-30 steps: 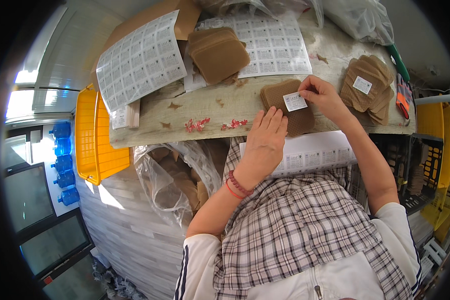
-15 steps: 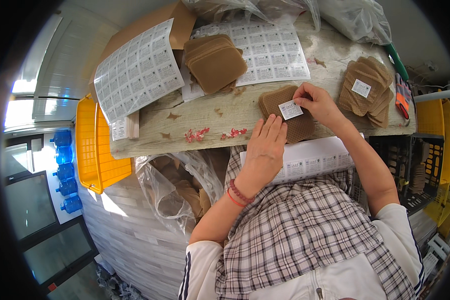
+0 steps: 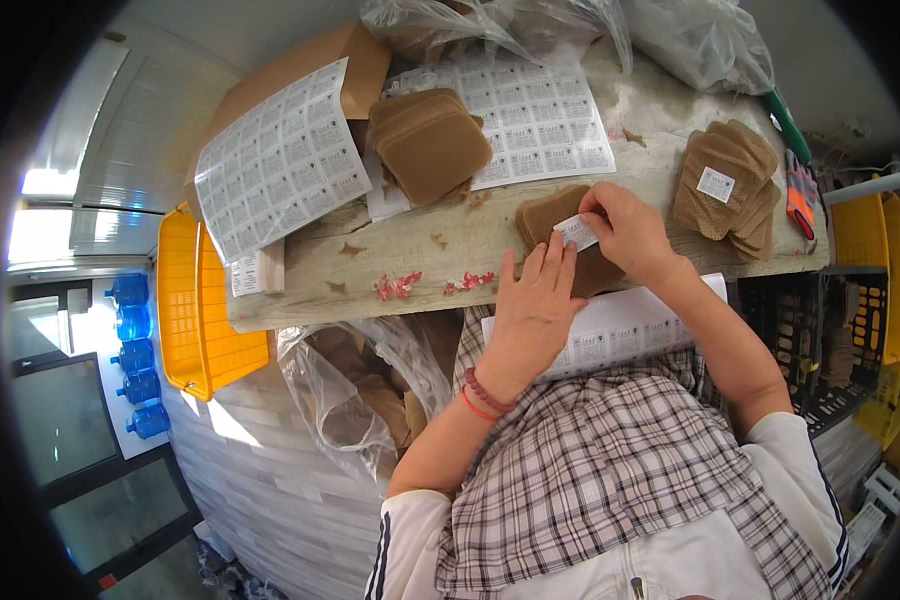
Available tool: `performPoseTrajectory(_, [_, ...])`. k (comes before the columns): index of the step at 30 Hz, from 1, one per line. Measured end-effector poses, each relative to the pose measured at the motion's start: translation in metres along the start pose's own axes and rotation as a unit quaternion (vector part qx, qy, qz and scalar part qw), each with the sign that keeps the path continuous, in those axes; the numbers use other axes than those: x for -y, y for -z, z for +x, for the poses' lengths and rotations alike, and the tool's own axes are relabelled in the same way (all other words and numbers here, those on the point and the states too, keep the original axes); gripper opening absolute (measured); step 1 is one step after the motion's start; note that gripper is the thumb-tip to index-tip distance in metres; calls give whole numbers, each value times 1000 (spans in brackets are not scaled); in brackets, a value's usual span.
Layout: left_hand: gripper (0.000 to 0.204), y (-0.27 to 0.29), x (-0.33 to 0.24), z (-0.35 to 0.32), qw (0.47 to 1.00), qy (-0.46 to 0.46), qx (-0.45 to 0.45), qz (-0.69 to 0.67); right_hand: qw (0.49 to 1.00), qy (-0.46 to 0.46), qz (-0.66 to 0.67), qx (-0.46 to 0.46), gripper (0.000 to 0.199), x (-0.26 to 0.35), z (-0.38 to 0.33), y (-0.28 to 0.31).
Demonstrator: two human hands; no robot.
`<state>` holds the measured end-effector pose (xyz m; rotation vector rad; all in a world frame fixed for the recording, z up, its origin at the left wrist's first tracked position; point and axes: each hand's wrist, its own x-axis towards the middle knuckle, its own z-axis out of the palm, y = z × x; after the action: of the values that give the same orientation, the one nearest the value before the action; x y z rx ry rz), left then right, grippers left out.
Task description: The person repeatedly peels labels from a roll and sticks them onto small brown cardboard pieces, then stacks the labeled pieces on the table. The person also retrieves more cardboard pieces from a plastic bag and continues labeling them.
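A small white label (image 3: 576,232) lies over the top of a stack of brown textured pads (image 3: 542,212) near the table's front edge. My right hand (image 3: 628,232) pinches the label's right end between thumb and fingers. Flat on the stack, my left hand (image 3: 532,308) has its fingers stretched out, fingertips at the label's lower left edge. A sheet of printed labels (image 3: 620,335) rests on my lap, partly under both hands. To the right lies a fanned pile of brown pads (image 3: 735,205), its top one bearing a white label (image 3: 715,184).
Smooth brown pads (image 3: 435,150) are piled on label sheets (image 3: 545,125) at the back. Another label sheet (image 3: 280,160) leans against a cardboard box (image 3: 365,65). Yellow basket (image 3: 210,330), plastic bag (image 3: 320,400), gloves (image 3: 800,200) and black crate (image 3: 820,330) surround the table.
My right hand has shifted slightly down and now covers more of the label's right end. My left fingertips have come onto the label's lower edge. The whole view has shifted a little.
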<state>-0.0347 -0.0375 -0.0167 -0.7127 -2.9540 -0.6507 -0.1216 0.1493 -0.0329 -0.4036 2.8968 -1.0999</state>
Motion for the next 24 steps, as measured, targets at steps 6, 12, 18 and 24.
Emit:
performPoseTrajectory(6, [75,-7,-3,-5,1000,2,13,25,994,50,-40,-89,38,11,-10,-3])
performPoseTrajectory(12, [76,-12,2,-7,999,-6,-2,32,977,71,7,-200,18,-8,-16,-24])
performPoseTrajectory(18, [78,-17,4,-7,1000,6,-26,7,969,91,-14,-229,7,-3,-9,-21])
performPoseTrajectory(24, [80,-18,6,-14,996,39,-56,-62,983,45,36,-173,9,-2,-21,-19])
